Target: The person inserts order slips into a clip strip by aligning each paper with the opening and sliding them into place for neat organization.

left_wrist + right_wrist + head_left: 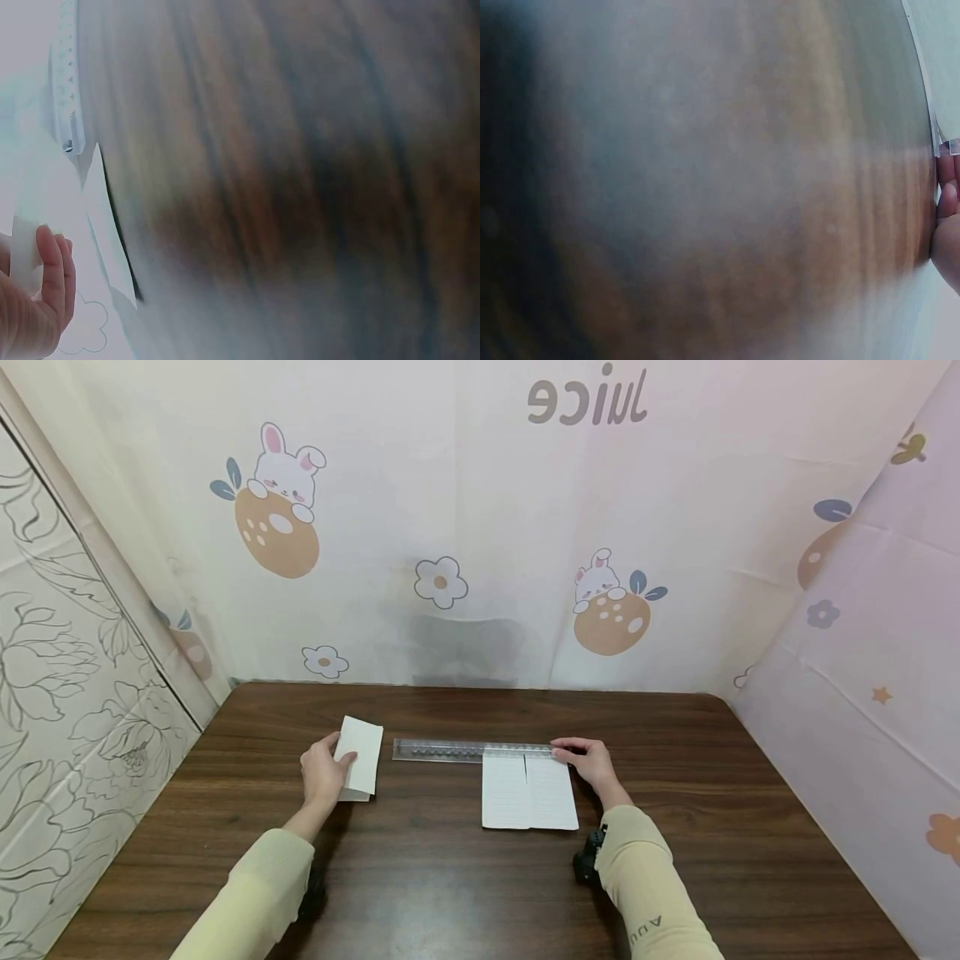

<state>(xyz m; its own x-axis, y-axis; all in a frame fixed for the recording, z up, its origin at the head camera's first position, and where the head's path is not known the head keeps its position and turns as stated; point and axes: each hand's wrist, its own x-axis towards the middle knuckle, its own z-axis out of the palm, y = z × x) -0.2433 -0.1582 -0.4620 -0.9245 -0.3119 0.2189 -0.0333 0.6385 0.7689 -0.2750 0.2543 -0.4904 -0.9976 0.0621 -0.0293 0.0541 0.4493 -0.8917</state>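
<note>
My left hand (321,774) pinches a folded piece of white paper (363,750) at its left side, thumb in front and fingers behind. In the left wrist view the same hand (37,300) shows at the lower left edge. A clear plastic ruler (435,750) lies across the table, its right part over the top of an open white booklet (551,797) with faint lines. My right hand (596,767) pinches the ruler's right end between thumb and fingers. Only part of that hand (949,225) enters the right wrist view, at its right edge.
Everything rests on a dark wood-grain table (450,877). Behind it hangs a pale curtain (495,485) printed with rabbits and flowers. A floral panel (75,677) stands at the left, and more printed cloth (862,735) closes off the right side.
</note>
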